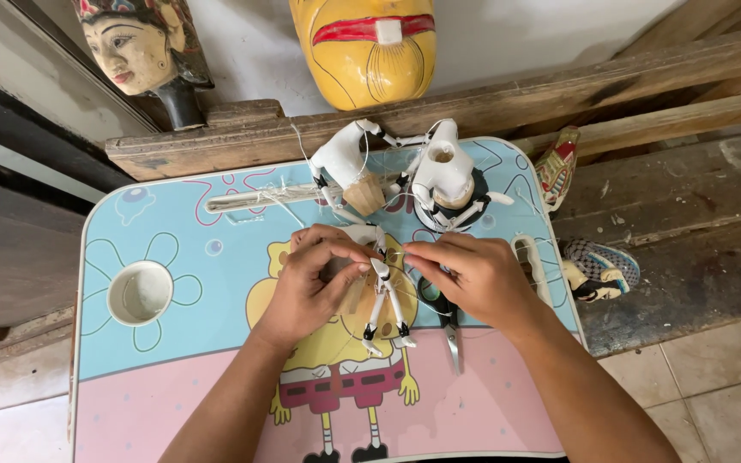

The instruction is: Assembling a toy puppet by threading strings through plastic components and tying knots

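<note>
Both hands meet over a small lap table [173, 377] with a blue and pink cartoon print. My left hand [310, 279] grips a white wooden puppet body [369, 257], whose jointed white arms [386, 313] hang toward me. My right hand [473, 274] pinches thin string at the puppet's shoulder. Two more white puppet torsos [345, 163] [446, 176] lie at the table's far edge, tangled in white thread. A pair of scissors [449, 321] lies just under my right hand.
A round cup hole [139, 292] sits in the table's left side. Behind the table runs a wooden beam [302, 137] with a painted puppet head [135, 47] and a yellow mask [366, 47]. Patterned puppet pieces [598, 270] lie on the boards at right.
</note>
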